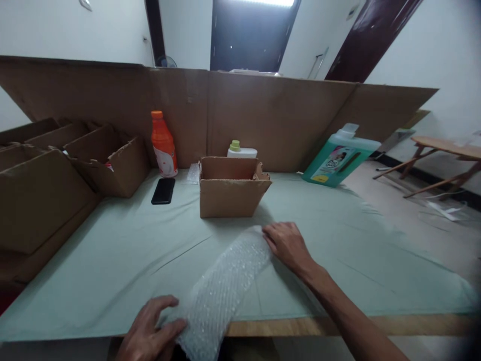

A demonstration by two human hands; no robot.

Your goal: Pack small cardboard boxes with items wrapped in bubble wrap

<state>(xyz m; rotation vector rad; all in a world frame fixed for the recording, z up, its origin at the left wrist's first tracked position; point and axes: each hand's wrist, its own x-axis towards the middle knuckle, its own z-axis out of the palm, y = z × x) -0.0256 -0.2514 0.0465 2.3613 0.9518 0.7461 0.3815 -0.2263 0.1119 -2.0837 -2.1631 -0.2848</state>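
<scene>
A bubble-wrap sheet slants over the near edge of the tabletop. The right hand pinches its far end; the left hand, grip spread, is beside its near end. Light, even tension should keep it flat.

Table under green cloth
Beyond the right hand, an open box to its left, a green jug to its right; past the left hand, black phone, orange bottle.

The bottom edge crops the bubble wrap.
</scene>
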